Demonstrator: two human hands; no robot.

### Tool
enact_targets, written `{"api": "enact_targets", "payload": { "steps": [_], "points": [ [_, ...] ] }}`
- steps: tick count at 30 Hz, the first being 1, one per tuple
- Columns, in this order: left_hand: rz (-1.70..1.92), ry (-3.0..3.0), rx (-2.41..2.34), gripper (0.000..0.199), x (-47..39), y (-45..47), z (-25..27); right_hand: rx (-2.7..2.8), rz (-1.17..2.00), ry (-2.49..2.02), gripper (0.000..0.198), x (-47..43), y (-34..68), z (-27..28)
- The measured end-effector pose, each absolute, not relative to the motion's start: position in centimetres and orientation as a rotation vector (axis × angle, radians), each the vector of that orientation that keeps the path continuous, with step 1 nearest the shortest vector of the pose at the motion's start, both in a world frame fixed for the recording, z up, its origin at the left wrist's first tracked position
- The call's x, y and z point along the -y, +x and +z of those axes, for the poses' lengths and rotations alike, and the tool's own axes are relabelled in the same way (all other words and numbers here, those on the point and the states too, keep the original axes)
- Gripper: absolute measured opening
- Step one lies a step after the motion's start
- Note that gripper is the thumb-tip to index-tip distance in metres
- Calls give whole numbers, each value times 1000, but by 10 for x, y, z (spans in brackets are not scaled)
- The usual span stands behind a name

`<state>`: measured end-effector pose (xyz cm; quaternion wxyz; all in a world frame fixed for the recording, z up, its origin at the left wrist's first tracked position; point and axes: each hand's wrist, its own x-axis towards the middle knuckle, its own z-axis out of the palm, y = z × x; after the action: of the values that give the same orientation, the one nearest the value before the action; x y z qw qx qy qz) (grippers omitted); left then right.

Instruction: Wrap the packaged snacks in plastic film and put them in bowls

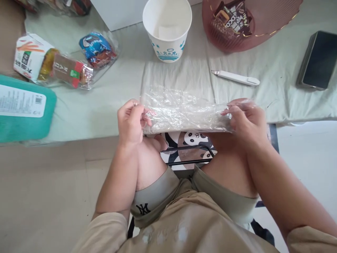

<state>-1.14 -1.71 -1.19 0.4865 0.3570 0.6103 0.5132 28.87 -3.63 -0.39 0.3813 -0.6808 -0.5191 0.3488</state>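
Note:
A clear, crinkled plastic bag (184, 110) is stretched between my two hands at the table's front edge, above my lap. My left hand (131, 121) pinches its left end between thumb and fingers. At the other end, my right hand (246, 119) grips the plastic, part of which lies over the fingers. Nothing can be made out inside the bag. Behind it stands a white paper cup (170, 51) with a blue pattern. A white utility knife (235, 77) lies beyond my right hand, its blade tip pointing left.
Several packaged snacks (67, 70) lie at the left behind a green container (26, 123) with a white label. A pink ribbed bowl (265, 21) holding dark wrapped snacks stands at the back right. A black phone-like device (318, 61) rests on the cloth-covered table (86, 116).

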Motion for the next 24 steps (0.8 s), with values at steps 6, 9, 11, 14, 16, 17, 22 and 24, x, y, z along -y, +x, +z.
{"api": "enact_targets", "payload": {
  "steps": [6, 9, 11, 14, 16, 17, 22, 24],
  "points": [
    [1277, 1093, -1550, 22, 22, -16, -25, 1399, 706, -1788, 16, 27, 283, 7],
    [1276, 1159, -1598, 21, 19, -15, -28, 1314, 721, -1786, 19, 30, 285, 8],
    [1261, 1175, -1607, 21, 16, -13, -29, 1286, 722, -1761, 21, 35, 289, 8],
    [1259, 1223, -1626, 19, 11, -9, -30, 1296, 809, -1788, 18, 41, 294, 8],
    [1249, 1282, -1671, 18, 8, -5, -29, 1220, 886, -1862, 14, 42, 295, 9],
    [1242, 1314, -1697, 18, 7, -2, -28, 1166, 885, -1892, 14, 41, 294, 9],
    [1175, 1444, -1816, 16, -1, 2, -25, 1125, 740, -2006, 30, 36, 294, 5],
    [1143, 1477, -1858, 16, -5, 1, -26, 1216, 690, -2055, 37, 36, 297, 0]
  ]
}}
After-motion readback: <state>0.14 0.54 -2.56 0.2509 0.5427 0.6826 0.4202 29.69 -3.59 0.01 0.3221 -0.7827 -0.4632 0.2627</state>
